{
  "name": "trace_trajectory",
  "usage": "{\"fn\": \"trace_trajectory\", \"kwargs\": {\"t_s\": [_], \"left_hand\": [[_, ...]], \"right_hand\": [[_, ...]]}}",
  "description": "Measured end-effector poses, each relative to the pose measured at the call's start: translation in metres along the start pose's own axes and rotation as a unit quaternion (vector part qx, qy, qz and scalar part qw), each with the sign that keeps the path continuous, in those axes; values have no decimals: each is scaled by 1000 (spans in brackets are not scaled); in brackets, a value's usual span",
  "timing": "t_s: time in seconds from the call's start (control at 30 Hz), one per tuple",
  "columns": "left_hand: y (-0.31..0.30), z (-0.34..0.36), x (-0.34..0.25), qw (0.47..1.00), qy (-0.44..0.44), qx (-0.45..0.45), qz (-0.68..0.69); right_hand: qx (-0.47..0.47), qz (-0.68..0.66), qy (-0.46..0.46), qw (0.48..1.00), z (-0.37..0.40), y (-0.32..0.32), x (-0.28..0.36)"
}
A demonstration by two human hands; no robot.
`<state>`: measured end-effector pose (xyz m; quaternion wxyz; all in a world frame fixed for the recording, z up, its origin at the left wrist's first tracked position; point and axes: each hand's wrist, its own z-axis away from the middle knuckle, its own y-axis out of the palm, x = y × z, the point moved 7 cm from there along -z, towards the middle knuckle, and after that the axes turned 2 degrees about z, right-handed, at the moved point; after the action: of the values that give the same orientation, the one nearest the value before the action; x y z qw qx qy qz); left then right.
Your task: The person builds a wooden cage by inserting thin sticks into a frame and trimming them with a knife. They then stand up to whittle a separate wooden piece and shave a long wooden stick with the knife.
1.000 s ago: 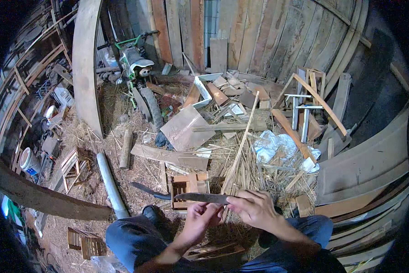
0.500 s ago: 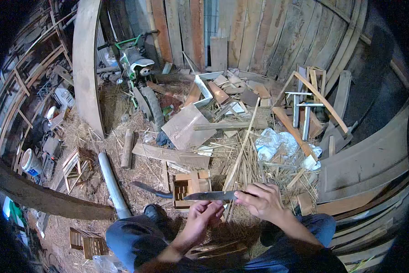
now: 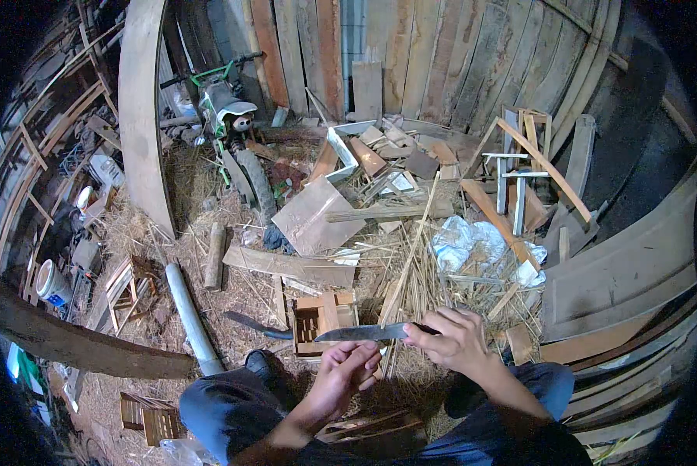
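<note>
My right hand (image 3: 457, 338) is closed around the handle of a long dark-bladed knife (image 3: 356, 332), its blade pointing left. My left hand (image 3: 341, 377) is closed in a pinch just below the blade. A long thin wooden strip (image 3: 410, 268) runs down from the debris to the blade and lines up with my left fingertips, which appear to grip it; its lower end is partly hidden. Behind the blade, a small wooden slatted crate (image 3: 346, 311) stands on the ground. A dark curved tool (image 3: 257, 325) lies left of the crate.
Thin sticks (image 3: 410, 299) and straw cover the ground ahead. A grey pipe (image 3: 192, 318) lies to the left, and small crates (image 3: 161, 419) sit near my left knee. Boards (image 3: 628, 287) are stacked at right. A motorbike (image 3: 236, 132) stands at the back left.
The knife blade has tilted slightly, its handle end a little higher, and moved slightly right against my left fingers. Both hands stay nearly in place. The whole view has shifted a little.
</note>
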<state>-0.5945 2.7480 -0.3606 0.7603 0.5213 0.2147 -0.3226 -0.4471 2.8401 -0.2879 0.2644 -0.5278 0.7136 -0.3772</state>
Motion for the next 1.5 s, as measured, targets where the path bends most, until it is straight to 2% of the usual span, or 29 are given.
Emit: {"fn": "trace_trajectory", "kwargs": {"t_s": [0.07,0.13,0.17,0.2,0.23,0.3,0.37,0.43,0.53,0.63,0.67,0.77,0.8,0.87,0.93,1.0,1.03,1.13,1.17,1.3,1.37,1.4,1.5], "left_hand": [[3,3,-3,1000,2,6,-2],[0,13,-15,998,18,-62,22],[-20,18,-18,995,-5,-70,67],[-40,28,-29,992,85,-94,7],[-53,40,-33,989,103,-104,-10],[-58,38,-45,983,146,-108,-13],[-59,33,-34,987,94,-118,50],[-61,22,-27,986,104,-128,24],[-57,25,-25,986,84,-147,12],[-49,24,-29,988,89,-130,-10],[-48,22,-29,987,90,-130,-9],[-52,13,-29,985,121,-124,-16],[-57,11,-26,984,122,-127,-17],[-60,10,-19,985,131,-108,0],[-54,11,-15,989,108,-105,5],[-47,9,-10,987,132,-75,-59],[-40,10,-11,983,129,-120,-60],[-39,7,-6,985,109,-113,-70],[-36,7,-7,983,118,-126,-53],[-46,8,-7,985,107,-109,-80],[-46,9,-13,978,161,-96,-88],[-38,12,-18,978,161,-96,-87],[-17,20,-31,962,165,-143,-166]], "right_hand": [[-4,11,-3,1000,1,-1,-1],[18,63,111,992,15,6,-29],[-5,62,261,963,28,-9,-82],[-28,61,409,910,47,-27,-130],[-32,61,417,906,60,-35,-128],[-60,47,348,934,58,-53,-115],[-43,22,311,949,65,-21,-96],[-34,-16,300,953,57,5,-74],[10,8,240,971,35,14,-43],[-30,-6,162,986,28,19,-26],[-29,-6,160,987,24,18,-22],[-41,-59,55,996,0,11,4],[-42,-62,55,996,-2,15,8],[-43,-97,-11,994,-6,23,28],[-18,-104,-17,994,-11,28,39],[2,-101,-44,994,-16,37,45],[-7,-114,-32,993,-20,38,46],[16,-86,5,996,-30,36,41],[-23,-88,-5,996,-31,36,38],[-27,-79,-24,996,-41,29,37],[-60,-82,-12,995,-47,21,29],[-59,-82,-12,995,-47,19,25],[-103,-52,50,992,-48,3,4]]}}
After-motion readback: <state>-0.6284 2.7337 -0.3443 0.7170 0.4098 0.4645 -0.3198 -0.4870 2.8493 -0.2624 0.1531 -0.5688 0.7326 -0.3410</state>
